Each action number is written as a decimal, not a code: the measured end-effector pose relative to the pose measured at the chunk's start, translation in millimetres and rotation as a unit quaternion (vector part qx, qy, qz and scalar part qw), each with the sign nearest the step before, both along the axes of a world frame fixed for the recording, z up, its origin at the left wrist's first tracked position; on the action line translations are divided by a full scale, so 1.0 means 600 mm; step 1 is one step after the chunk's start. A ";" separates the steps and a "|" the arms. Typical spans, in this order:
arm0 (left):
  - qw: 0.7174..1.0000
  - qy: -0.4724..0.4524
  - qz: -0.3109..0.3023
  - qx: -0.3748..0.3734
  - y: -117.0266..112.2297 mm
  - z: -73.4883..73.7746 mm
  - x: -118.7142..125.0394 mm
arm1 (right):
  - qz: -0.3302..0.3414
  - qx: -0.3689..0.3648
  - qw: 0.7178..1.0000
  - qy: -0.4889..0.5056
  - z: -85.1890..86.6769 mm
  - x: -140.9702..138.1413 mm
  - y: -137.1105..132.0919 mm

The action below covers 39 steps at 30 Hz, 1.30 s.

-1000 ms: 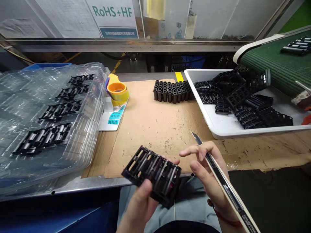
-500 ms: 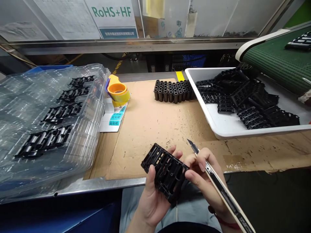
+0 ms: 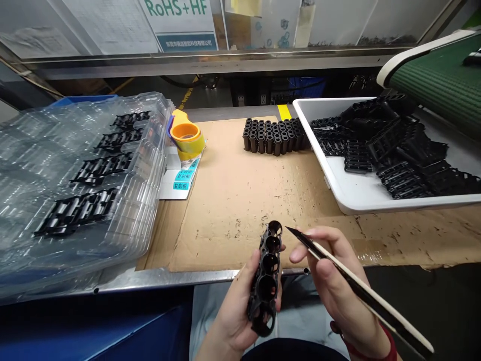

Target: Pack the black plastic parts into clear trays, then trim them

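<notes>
My left hand [image 3: 236, 306] grips a black plastic holder part [image 3: 267, 278] turned on edge, so its row of round openings faces me. My right hand [image 3: 334, 286] is closed round a long utility knife [image 3: 361, 291]; the blade tip points left, close to the part's upper end. Both hands hover over my lap at the table's front edge.
A white tray [image 3: 349, 195] heaped with black parts sits at right, beside a green conveyor [image 3: 432, 85]. A block of black tubes [image 3: 272, 135] stands on the cardboard mat [image 3: 240, 200]. Clear blister trays [image 3: 75, 170] holding black parts lie at left, next to a yellow tape roll [image 3: 186, 140].
My left hand has rotated the black part from flat-facing to edge-on. The knife in my right hand has tilted lower, its tip nearer the part.
</notes>
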State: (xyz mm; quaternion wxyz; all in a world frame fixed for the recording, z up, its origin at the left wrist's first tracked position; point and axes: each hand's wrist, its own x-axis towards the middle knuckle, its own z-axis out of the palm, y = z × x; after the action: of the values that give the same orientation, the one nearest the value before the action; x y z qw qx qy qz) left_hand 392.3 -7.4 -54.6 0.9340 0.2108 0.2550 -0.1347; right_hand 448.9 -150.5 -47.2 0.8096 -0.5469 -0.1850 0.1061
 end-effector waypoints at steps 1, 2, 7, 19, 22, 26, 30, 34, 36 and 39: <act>1.000 -0.002 -0.005 -0.003 -0.001 -0.001 0.000 | 0.008 -0.005 1.000 0.002 -0.002 -0.001 0.000; 1.000 -0.001 -0.008 -0.001 -0.001 -0.002 -0.001 | 0.013 -0.007 1.000 -0.001 -0.003 -0.003 0.000; 1.000 0.003 -0.027 0.014 0.001 -0.013 -0.006 | 0.008 0.019 1.000 0.017 0.000 -0.008 0.002; 0.997 -0.046 -0.045 -0.049 -0.001 -0.025 -0.015 | 0.057 0.047 0.995 0.070 0.008 -0.011 0.012; 0.996 -0.053 -0.045 -0.056 0.000 -0.026 -0.014 | 0.061 0.048 0.995 0.068 0.012 -0.013 0.011; 0.995 -0.050 -0.052 -0.062 0.000 -0.025 -0.014 | 0.063 0.023 0.996 0.058 0.011 -0.015 0.006; 0.995 -0.061 -0.048 -0.062 0.000 -0.022 -0.015 | 0.059 0.038 0.996 0.057 0.010 -0.017 0.006; 0.996 -0.055 -0.040 -0.064 0.000 -0.018 -0.015 | 0.053 0.027 0.997 0.051 0.012 -0.018 0.005; 0.996 -0.052 -0.041 -0.065 0.001 -0.015 -0.014 | 0.057 0.007 0.998 0.035 0.012 -0.018 0.002; 0.995 -0.057 -0.044 -0.065 0.001 -0.013 -0.013 | 0.066 0.008 0.997 0.032 0.011 -0.018 -0.001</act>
State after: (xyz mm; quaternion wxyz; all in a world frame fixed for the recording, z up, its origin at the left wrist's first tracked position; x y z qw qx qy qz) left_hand 384.5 -6.7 -62.6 0.9520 0.1682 0.1824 -0.1791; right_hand 438.0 -151.1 -40.5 0.8110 -0.5230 -0.1956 0.1746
